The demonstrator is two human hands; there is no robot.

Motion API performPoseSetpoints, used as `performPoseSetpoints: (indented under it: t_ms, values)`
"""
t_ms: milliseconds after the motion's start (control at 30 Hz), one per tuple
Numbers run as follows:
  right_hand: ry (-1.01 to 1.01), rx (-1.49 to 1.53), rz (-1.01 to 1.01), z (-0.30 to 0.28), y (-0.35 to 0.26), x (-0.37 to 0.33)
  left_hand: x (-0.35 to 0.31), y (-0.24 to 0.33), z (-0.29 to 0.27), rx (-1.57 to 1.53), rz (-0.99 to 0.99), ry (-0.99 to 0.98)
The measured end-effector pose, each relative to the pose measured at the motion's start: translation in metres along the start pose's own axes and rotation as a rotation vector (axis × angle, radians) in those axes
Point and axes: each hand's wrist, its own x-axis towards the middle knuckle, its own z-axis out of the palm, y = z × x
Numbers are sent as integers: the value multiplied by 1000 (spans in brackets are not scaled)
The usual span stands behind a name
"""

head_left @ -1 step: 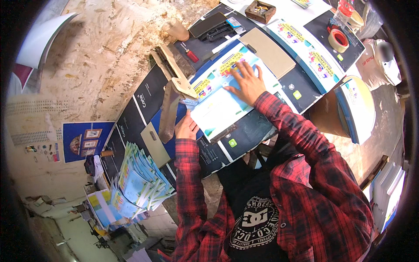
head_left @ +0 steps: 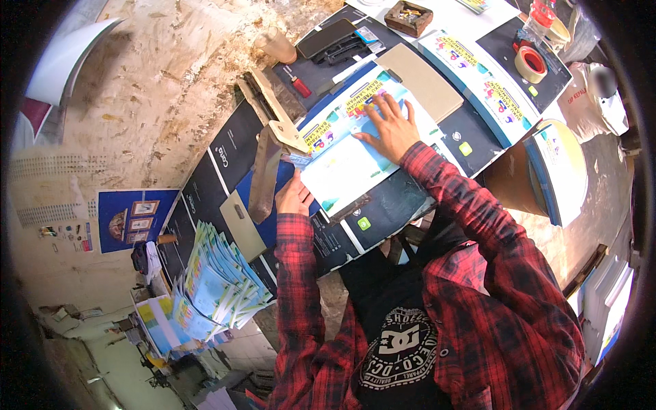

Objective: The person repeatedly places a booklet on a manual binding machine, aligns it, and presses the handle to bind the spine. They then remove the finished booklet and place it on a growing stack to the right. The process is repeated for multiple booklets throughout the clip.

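Observation:
A printed sheet, blue and yellow on its far half and mostly white on its near half, lies on the dark tabletop. My right hand rests on it, palm down with fingers spread. At the sheet's lower left edge is my left hand, its fingers stretched out and the tips against the edge. Just beyond that hand stands a wooden fixture with a worn brown arm sloping toward me. The sheet's left corner reaches the fixture. Whether the left fingers go under the paper is hidden.
Folded printed booklets are heaped at the left. A stack of printed covers and a tape roll lie at the right. Beyond the sheet are a red lighter, a phone, a glass and a wooden ashtray.
The sheet and my right hand have shifted very slightly to the right. My left hand has moved a little up and right along with the sheet's edge.

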Motion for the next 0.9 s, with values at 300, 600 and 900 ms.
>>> performPoseSetpoints:
  t_ms: [300, 600, 900]
  values:
    - [12, 66, -110, 22, -37, 7, 0, 21, -39, 64, -26, 117]
    - [22, -38, -103, 14, 9, 17, 16, 8, 2, 34, -51, 15]
    - [1, -99, -102, 16, -12, 22, 8, 12, -11, 34, -21, 50]
